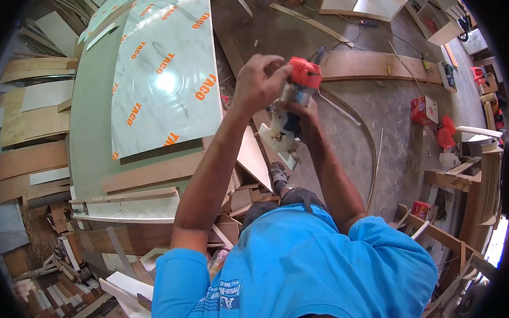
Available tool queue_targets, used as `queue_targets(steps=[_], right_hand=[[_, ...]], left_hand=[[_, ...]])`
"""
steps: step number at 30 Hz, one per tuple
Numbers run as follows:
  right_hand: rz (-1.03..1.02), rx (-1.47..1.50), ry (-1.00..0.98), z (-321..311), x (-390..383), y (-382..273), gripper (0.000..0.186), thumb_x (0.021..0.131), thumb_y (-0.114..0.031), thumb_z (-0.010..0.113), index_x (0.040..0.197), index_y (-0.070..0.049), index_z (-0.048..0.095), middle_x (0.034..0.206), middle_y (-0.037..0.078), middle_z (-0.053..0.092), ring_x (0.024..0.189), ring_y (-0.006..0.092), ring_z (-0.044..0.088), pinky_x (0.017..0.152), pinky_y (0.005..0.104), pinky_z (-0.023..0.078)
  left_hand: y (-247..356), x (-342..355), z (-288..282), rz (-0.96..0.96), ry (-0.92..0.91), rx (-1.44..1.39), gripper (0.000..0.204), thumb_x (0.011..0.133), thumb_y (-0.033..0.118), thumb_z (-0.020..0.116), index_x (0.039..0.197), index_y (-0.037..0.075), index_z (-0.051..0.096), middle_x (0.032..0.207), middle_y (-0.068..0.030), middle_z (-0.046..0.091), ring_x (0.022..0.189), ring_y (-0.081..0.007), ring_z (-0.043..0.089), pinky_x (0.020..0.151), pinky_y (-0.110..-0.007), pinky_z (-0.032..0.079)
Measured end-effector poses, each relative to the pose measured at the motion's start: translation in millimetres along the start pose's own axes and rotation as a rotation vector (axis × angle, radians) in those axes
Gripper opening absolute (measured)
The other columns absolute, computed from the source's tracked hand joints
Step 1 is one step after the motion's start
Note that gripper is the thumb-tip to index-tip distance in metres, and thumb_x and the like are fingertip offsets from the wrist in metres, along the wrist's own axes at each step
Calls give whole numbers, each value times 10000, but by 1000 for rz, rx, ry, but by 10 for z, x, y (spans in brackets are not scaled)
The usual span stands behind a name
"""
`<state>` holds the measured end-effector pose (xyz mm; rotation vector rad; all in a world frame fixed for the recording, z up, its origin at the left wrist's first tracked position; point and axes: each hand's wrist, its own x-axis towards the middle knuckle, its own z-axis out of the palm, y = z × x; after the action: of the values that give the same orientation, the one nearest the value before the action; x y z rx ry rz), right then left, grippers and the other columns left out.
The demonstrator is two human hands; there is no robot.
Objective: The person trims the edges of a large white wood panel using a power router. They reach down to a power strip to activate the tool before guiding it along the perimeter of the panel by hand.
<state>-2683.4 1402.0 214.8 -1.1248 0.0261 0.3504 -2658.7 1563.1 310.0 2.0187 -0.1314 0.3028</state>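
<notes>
Out in front of me is a handheld trim router (296, 95) with a red top, a silver middle and a pale, dusty lower part. My right hand (303, 117) wraps round its body from the right and holds it up. Close against the red top is my left hand (260, 82), its fingers bent but apart, with a fingertip at the cap's edge. Whether that finger presses on it I cannot tell. A dark cord end (320, 54) rises behind the cap. The router's underside is partly hidden by my right hand.
Left of my arms, a large marble-patterned sheet (155, 92) with orange printing lies on a green board (88, 129). Wood offcuts (30, 163) are stacked at the far left. A curved strip (373, 147) and a long brown board (378, 68) lie on the floor at right.
</notes>
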Motion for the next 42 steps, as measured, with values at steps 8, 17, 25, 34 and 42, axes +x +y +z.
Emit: queue_targets(steps=[8, 17, 25, 34, 42], right_hand=[[343, 187, -9, 177, 187, -178, 358, 756, -224, 767, 1032, -72, 598, 791, 37, 614, 629, 162, 608, 595, 315, 503], [191, 35, -180, 149, -9, 105, 401, 711, -197, 743, 1059, -49, 608, 867, 45, 640, 743, 146, 628, 700, 314, 529], [219, 27, -400, 264, -384, 107, 439, 673, -176, 750, 1064, -23, 625, 905, 57, 659, 789, 160, 656, 733, 328, 545], [209, -143, -409, 242, -565, 201, 475, 633, -220, 770, 1055, -43, 641, 909, 33, 663, 832, 156, 649, 766, 325, 526], [192, -68, -385, 267, -422, 496, 528, 630, -222, 780, 1103, -37, 637, 977, 44, 671, 900, 161, 650, 837, 332, 525]], left_hand=[[-522, 705, 177, -155, -226, 98, 350, 938, 351, 689, 940, 11, 773, 791, -63, 717, 731, -118, 646, 690, -290, 522], [-761, 549, -98, -247, -264, -214, 199, 880, 216, 763, 846, 20, 746, 728, -10, 674, 652, -79, 595, 603, -254, 471], [-610, 181, -578, -433, -561, -495, 162, 840, 196, 809, 869, 63, 721, 730, 13, 642, 633, -78, 574, 591, -255, 443], [-712, -24, -629, -572, -641, -738, 212, 888, 235, 778, 798, 85, 657, 702, 12, 614, 579, -73, 541, 534, -244, 406], [-1164, -368, -726, -626, -338, -802, 243, 948, 288, 723, 904, 56, 669, 817, -39, 682, 685, -123, 660, 641, -271, 540]])
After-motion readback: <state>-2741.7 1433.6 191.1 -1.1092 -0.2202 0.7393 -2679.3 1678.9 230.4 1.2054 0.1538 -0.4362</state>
